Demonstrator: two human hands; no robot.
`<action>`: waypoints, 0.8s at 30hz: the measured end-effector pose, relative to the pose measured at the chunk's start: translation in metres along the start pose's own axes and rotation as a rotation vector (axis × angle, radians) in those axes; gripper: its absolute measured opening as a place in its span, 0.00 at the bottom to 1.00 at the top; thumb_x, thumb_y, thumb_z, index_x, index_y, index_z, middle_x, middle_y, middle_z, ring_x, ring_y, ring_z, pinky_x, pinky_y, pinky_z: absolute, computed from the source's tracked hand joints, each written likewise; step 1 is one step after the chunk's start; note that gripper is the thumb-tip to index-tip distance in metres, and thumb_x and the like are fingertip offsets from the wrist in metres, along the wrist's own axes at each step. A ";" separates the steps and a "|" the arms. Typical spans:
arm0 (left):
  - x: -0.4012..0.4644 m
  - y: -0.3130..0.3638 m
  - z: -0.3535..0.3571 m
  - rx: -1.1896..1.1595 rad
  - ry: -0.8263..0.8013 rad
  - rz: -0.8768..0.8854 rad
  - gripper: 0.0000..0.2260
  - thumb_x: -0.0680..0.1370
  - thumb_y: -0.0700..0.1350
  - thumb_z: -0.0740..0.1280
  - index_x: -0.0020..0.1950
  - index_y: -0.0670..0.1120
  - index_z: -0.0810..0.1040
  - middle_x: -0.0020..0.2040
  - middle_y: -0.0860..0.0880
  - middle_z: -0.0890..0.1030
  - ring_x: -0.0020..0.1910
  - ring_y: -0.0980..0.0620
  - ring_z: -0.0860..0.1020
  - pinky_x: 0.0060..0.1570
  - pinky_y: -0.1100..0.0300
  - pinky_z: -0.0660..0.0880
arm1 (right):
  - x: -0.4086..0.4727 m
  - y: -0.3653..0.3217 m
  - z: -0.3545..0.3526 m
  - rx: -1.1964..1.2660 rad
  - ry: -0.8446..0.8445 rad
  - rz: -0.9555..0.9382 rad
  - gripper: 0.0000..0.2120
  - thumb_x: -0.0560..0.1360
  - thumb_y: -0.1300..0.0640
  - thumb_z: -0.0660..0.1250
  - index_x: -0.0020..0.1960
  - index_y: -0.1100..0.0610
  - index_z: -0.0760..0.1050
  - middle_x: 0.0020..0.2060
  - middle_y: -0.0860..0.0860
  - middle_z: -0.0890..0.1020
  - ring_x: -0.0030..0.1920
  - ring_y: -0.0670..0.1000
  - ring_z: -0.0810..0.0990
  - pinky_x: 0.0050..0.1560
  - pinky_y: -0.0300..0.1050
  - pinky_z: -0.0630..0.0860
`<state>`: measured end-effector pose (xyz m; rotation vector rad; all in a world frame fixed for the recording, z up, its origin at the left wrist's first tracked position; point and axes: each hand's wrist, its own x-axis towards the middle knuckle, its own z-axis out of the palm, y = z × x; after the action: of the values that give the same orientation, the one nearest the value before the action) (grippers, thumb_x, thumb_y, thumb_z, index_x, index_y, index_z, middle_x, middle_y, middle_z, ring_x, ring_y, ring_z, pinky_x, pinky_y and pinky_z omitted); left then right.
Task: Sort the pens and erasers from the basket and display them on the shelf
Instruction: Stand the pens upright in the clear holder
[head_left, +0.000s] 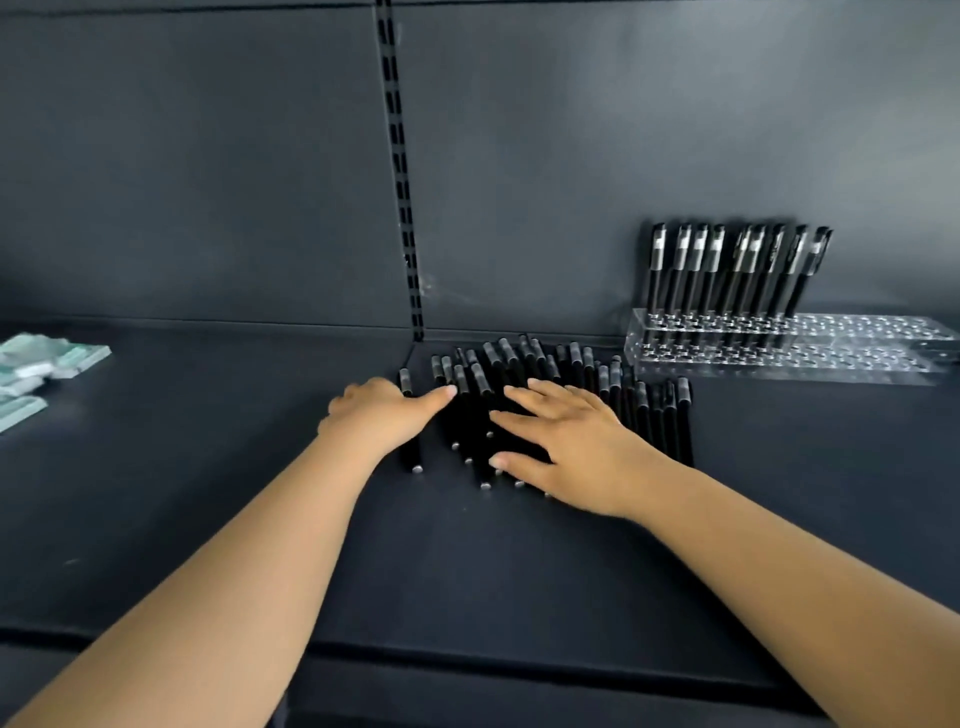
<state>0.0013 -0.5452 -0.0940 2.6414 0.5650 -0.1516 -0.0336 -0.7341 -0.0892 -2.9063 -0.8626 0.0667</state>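
A loose heap of several black pens (524, 384) lies flat on the dark shelf (208, 493), near its back wall. My left hand (382, 413) rests on the heap's left side, thumb stretched toward the pens; its other fingers are hidden. My right hand (566, 441) lies flat on top of the heap with its fingers spread. A clear acrylic pen holder (852, 343) stands at the right, with several black pens (737, 270) upright in its left holes. Green-and-white erasers (36, 369) lie at the far left of the shelf.
A slotted upright rail (400, 171) runs down the dark back wall behind the heap. The shelf's front edge (467, 657) crosses below my forearms. Most holes on the holder's right side hold nothing.
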 end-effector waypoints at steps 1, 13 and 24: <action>0.000 0.003 0.002 0.022 0.003 0.004 0.42 0.68 0.73 0.57 0.71 0.44 0.64 0.72 0.42 0.61 0.71 0.41 0.60 0.66 0.48 0.64 | -0.001 0.001 0.003 -0.015 -0.018 -0.003 0.28 0.78 0.40 0.49 0.75 0.46 0.50 0.75 0.45 0.47 0.74 0.46 0.41 0.72 0.45 0.38; 0.004 0.004 0.000 0.000 -0.129 0.072 0.33 0.72 0.64 0.64 0.69 0.45 0.68 0.71 0.44 0.64 0.68 0.43 0.65 0.64 0.53 0.66 | -0.003 0.009 0.002 0.118 -0.043 0.002 0.27 0.76 0.40 0.51 0.73 0.47 0.57 0.75 0.45 0.49 0.74 0.44 0.42 0.72 0.45 0.38; 0.004 -0.023 -0.021 -0.147 -0.201 0.011 0.26 0.71 0.53 0.71 0.64 0.41 0.73 0.66 0.43 0.72 0.64 0.43 0.69 0.55 0.56 0.66 | -0.004 0.010 0.000 0.166 -0.057 -0.011 0.26 0.76 0.40 0.52 0.72 0.47 0.59 0.75 0.45 0.50 0.74 0.43 0.42 0.71 0.44 0.37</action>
<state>-0.0037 -0.5156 -0.0845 2.4507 0.4749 -0.3547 -0.0315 -0.7443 -0.0907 -2.7566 -0.8389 0.2108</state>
